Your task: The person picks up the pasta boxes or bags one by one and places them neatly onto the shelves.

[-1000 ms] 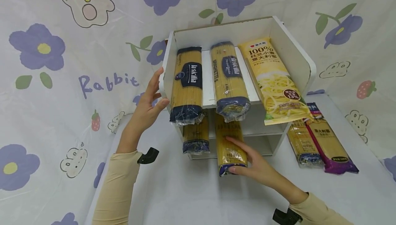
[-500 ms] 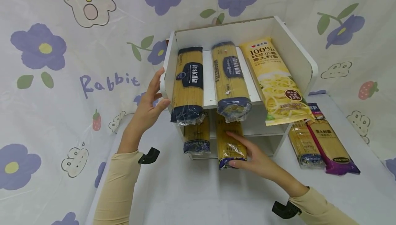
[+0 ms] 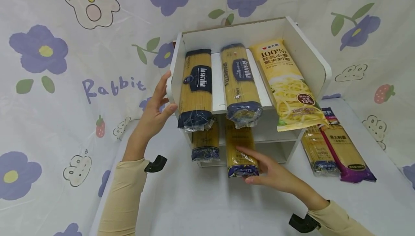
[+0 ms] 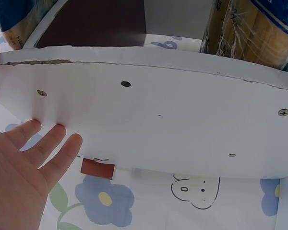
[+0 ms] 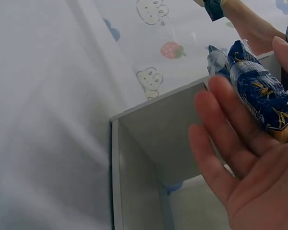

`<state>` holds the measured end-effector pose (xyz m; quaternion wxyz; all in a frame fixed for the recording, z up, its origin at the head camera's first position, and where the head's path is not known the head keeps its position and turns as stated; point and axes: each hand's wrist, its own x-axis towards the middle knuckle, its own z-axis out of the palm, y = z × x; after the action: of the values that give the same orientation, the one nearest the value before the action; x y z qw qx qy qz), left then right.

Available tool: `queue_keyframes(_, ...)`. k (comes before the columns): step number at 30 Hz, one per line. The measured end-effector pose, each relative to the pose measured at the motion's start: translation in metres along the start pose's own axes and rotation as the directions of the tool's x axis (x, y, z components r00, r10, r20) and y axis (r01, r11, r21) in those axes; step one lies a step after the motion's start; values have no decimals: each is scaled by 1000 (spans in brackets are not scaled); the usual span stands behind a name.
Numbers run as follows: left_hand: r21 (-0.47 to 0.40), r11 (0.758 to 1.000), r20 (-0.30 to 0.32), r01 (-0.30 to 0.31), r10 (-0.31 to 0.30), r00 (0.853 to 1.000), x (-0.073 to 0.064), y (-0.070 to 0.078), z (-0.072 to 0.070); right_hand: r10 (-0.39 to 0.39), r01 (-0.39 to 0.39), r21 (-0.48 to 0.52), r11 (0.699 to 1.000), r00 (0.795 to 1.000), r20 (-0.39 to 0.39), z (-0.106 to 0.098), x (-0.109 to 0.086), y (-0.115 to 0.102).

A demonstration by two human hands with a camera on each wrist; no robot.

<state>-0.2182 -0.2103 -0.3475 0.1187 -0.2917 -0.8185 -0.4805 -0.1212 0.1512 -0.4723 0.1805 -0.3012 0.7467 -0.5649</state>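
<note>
Spaghetti pack, lower centre of head view, jutting from white shelf below its top tier. Right hand: thumb and fingers apart, unclamped, at the pack. Left hand: fingers spread against shelf side. Hazard: overhang, if unsupported, may tip out.

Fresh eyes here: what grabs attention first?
Probably the bright yellow plastic noodle packet, top right on the white boxy shelf. Next, the yellow spaghetti pack with a blue end jutting from the tier below, the person's right grip against it. Then the purple-ended pasta packet on the white table, right of the shelf.
</note>
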Motion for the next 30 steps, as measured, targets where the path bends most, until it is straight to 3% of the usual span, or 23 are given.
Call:
queue_keyframes(3,-1,1000,1,0,0,1000,-1,0,0,-45,35,108,994,995,86,-3,-3,1)
queue_keyframes(6,1,1000,3,7,-7,1000,-1,1,0,-122,52,302,952,968,218,-6,-7,2)
queue_keyframes(10,2,1000,4,6,-6,1000,-2,1,0,-234,-6,512,859,885,403,-9,-13,4)
queue_keyframes(12,-2,1000,2,-1,1,1000,-1,1,0,-263,-39,547,837,846,464,-8,-15,4)
queue_keyframes(14,-8,1000,-1,-10,10,1000,-1,0,0,-274,-49,547,836,825,494,-6,-16,4)
queue_keyframes(19,-13,1000,5,2,-2,1000,-1,1,-1,-241,-61,502,863,824,513,1,-15,-3)
queue_keyframes(23,-12,1000,8,24,-24,1000,-2,1,-1,-228,-72,501,863,828,512,6,-15,-6)
queue_keyframes(30,-12,1000,6,19,-19,1000,-2,1,0,-186,-45,465,884,879,440,6,-12,-4)
